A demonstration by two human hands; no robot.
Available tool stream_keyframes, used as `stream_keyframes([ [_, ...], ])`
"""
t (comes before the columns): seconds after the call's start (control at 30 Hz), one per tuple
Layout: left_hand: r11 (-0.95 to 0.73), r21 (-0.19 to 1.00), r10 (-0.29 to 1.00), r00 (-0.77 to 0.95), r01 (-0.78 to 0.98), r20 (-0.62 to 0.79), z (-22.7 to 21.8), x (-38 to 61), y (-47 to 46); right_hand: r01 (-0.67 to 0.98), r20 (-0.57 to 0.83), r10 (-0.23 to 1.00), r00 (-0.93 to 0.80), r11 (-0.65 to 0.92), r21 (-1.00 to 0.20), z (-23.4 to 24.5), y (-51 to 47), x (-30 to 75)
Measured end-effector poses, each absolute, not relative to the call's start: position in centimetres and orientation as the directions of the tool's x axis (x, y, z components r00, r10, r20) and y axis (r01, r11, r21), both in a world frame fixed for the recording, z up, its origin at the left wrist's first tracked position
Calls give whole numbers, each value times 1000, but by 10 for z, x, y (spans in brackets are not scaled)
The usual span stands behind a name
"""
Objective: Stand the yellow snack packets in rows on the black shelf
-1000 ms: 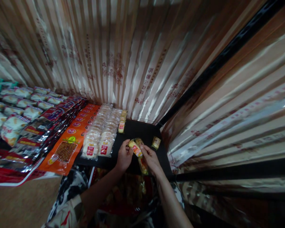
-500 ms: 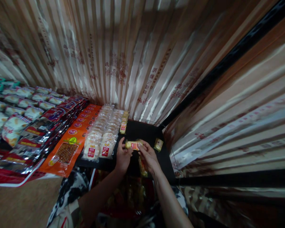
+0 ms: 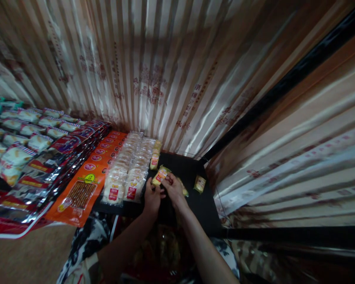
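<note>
Both of my hands meet over a black shelf surface [image 3: 192, 201] in the corner. My left hand [image 3: 152, 197] and my right hand [image 3: 173, 188] are closed together on a small yellow snack packet [image 3: 160, 174] with a red label, held just above the shelf. A second yellow packet [image 3: 183, 188] pokes out beside my right hand; whether the hand holds it I cannot tell. A row of the same yellow packets [image 3: 155, 157] lies just beyond, running toward the wall. One loose yellow packet [image 3: 199, 184] lies to the right.
Left of my hands lie rows of clear packets with red labels [image 3: 127, 173], then orange packets [image 3: 90, 177], dark red foil packs [image 3: 47, 161] and white snack bags [image 3: 14, 138]. Striped shiny curtain walls [image 3: 165, 79] close the corner behind and at the right.
Both hands moved forward and slightly up the shelf with the yellow packet, closer to the row of yellow packets. The packet turned from lying crosswise to tilted.
</note>
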State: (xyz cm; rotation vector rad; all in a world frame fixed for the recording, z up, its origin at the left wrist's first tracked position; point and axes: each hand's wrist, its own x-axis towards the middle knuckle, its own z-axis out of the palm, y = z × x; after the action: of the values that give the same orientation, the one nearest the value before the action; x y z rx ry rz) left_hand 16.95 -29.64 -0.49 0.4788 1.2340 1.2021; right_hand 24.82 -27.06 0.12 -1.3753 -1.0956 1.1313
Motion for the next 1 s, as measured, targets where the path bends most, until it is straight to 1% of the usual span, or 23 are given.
stream_keyframes([
  [0.07,352,866,889,-162,-354,-428,-12,170,-299,141,-30,987,158,-53,-989,-3,-259,249],
  [0.1,329,898,902,-186,-291,-391,-16,171,-301,202,-10,987,161,-42,-979,-6,-253,250],
  [0.2,177,982,954,-234,-68,-188,-29,173,-306,391,43,984,172,-28,-920,-12,-237,252],
  [0.3,12,995,971,-240,98,12,-37,173,-306,540,104,978,183,-12,-842,-11,-229,250],
  [0.37,-35,986,969,-237,162,73,-38,171,-302,596,125,979,163,3,-803,-7,-227,246],
  [0.53,-79,974,973,-197,212,122,-34,166,-287,646,149,981,127,32,-763,-3,-222,238],
  [0.77,-66,959,976,-182,274,119,-27,163,-276,614,198,970,144,69,-786,-13,-216,235],
  [1.0,-94,945,978,-147,314,146,-28,162,-274,585,239,953,188,87,-807,-19,-215,233],
])
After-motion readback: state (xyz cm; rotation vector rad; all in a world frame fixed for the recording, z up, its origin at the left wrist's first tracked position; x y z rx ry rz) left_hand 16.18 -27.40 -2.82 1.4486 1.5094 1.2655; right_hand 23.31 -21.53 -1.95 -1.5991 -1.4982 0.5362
